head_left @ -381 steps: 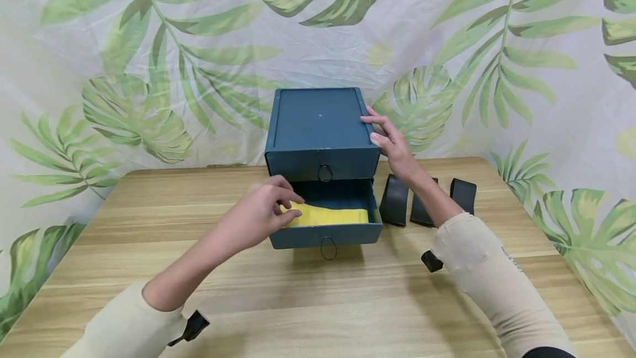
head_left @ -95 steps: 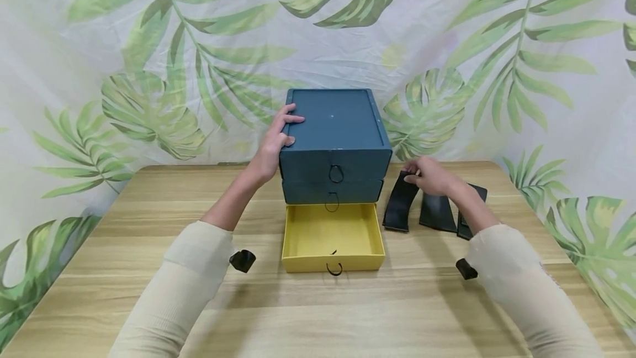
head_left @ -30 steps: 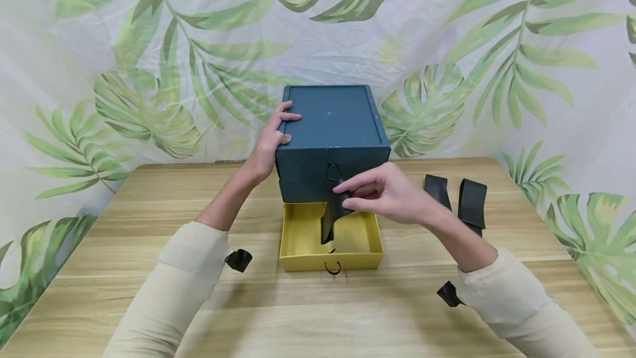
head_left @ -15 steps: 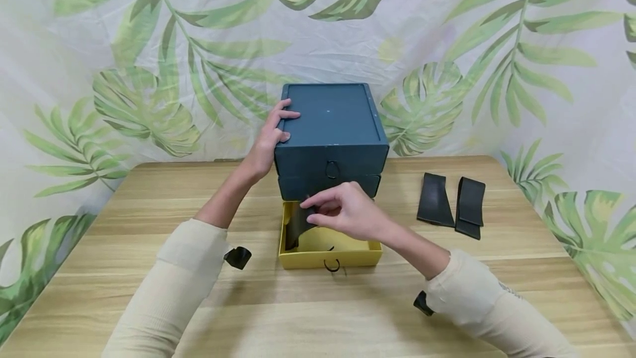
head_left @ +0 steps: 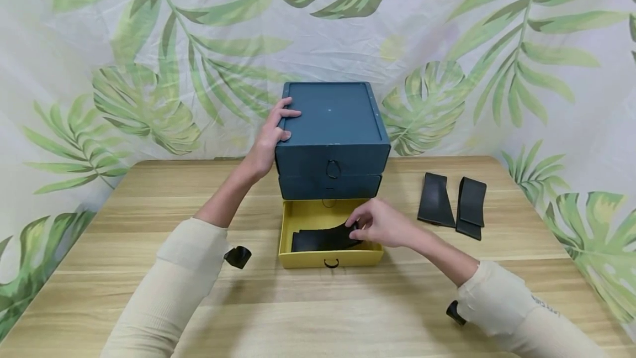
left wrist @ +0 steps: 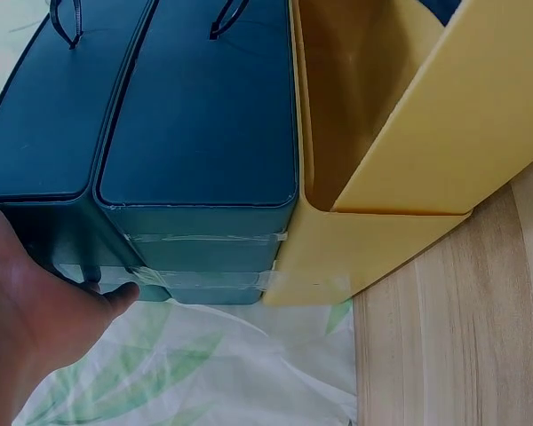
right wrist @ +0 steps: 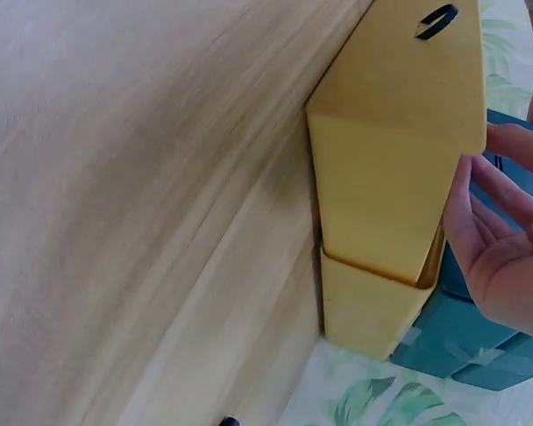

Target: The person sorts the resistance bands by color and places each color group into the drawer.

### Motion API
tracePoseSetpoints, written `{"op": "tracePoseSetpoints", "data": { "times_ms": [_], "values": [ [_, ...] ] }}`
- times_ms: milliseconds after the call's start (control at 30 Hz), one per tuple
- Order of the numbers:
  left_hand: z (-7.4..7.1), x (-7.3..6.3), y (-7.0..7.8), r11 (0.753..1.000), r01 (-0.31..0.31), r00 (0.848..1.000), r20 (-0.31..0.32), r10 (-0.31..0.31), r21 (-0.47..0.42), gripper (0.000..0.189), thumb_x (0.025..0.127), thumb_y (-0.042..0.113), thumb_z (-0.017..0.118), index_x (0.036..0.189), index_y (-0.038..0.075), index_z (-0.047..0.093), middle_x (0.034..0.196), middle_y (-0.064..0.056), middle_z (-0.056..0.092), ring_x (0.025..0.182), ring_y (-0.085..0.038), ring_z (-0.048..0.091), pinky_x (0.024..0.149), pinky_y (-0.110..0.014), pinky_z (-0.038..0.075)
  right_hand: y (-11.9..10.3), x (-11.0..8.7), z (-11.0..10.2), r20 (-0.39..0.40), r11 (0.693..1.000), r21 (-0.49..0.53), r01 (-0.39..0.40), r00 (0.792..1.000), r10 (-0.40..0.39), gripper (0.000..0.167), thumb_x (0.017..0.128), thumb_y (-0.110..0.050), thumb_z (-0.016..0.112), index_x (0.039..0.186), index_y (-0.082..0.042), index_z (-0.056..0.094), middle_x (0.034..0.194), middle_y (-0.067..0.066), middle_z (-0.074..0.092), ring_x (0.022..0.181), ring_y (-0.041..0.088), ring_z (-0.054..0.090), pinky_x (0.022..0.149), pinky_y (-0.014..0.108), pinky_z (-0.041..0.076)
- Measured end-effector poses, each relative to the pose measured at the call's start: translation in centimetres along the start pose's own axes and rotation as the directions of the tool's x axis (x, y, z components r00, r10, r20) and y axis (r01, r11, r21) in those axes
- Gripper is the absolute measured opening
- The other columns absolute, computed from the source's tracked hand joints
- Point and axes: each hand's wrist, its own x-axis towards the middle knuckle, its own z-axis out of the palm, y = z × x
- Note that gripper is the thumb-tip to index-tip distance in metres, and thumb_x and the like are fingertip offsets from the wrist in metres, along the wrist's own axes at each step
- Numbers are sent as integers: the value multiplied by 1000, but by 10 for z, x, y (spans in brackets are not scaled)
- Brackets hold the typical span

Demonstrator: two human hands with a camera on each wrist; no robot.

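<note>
A folded black strip [head_left: 323, 239] lies lengthwise in the pulled-out yellow drawer [head_left: 330, 260], its right end raised. My right hand [head_left: 382, 225] pinches that end between thumb and fingers. In the right wrist view, the fingers of my right hand [right wrist: 506, 240] are at the yellow drawer's upper edge, and the strip is hidden behind the drawer wall. My left hand [head_left: 268, 145] rests on the upper left edge of the blue drawer unit [head_left: 330, 115], fingers extended over its top. The left wrist view shows the left thumb [left wrist: 120, 297] along the unit's side.
Two more folded black pieces, one wide [head_left: 436, 200] and one with overlapping layers [head_left: 472, 203], lie on the wooden table [head_left: 318, 308] right of the unit. The two blue drawers above the yellow one are closed. A leaf-patterned cloth [head_left: 338, 48] hangs behind.
Over the last second, my right hand has lowered the black strip into the yellow drawer, first leftward, then back right to its other end. My left hand has stayed on the blue unit.
</note>
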Motion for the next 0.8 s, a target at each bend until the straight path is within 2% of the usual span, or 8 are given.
{"op": "tracePoseSetpoints", "data": {
  "times_ms": [167,300,400,433,633,667,733,800],
  "values": [
    [-1,0,1,1000,9,1000,-4,-9,-1,59,87,8,35,142,-7,48,171,-9,18,160,-26,4,124,-55,15,-3,1,-5,51,997,-74,-29,998,32,20,89,-3,79,108,3,78,109,13,75,64,8,68,66,24,57],
    [-1,0,0,1000,12,1000,-1,-12,6,59,87,8,35,142,-7,49,171,-9,18,160,-26,4,124,-55,15,-7,3,-10,123,991,-116,-59,990,74,26,89,-6,79,115,0,77,121,15,72,60,6,65,67,24,56],
    [-1,0,1,1000,10,1000,-2,-10,11,58,87,8,35,142,-7,49,171,-10,18,160,-26,4,124,-55,15,-10,4,-15,183,992,-105,-72,979,91,31,90,-7,78,120,1,75,127,17,69,60,13,65,68,26,56],
    [-1,0,1,1000,11,1000,-1,-11,11,58,87,8,35,142,-7,49,171,-10,18,160,-26,4,124,-55,15,-10,4,-17,202,992,-97,-78,975,96,33,91,-6,78,122,1,74,128,17,69,62,16,66,68,27,56],
    [-1,-1,1,1000,8,1000,1,-8,10,58,88,8,35,142,-8,49,171,-10,18,160,-25,4,124,-55,14,-14,2,-29,261,994,-18,-106,959,107,36,93,-7,74,126,6,70,126,21,68,101,31,72,81,32,60],
    [-1,0,1,1000,6,1000,2,-6,10,58,87,8,35,142,-8,48,171,-10,18,160,-25,4,124,-55,14,-14,1,-32,266,993,3,-115,958,110,36,94,-8,74,126,7,69,125,22,68,103,32,72,82,34,61],
    [0,0,1,1000,6,1000,2,-6,10,58,87,9,35,142,-7,48,171,-10,18,160,-25,4,124,-55,14,-12,-2,-39,269,993,40,-115,958,100,35,96,-8,72,126,9,68,121,23,70,99,32,73,79,37,62],
    [0,0,0,1000,5,1000,2,-5,10,59,87,9,35,142,-7,48,171,-10,18,160,-25,4,124,-55,14,-8,-6,-49,267,995,54,-82,961,64,33,97,-10,72,125,8,70,118,20,72,97,28,74,78,36,63]
  ]
}}
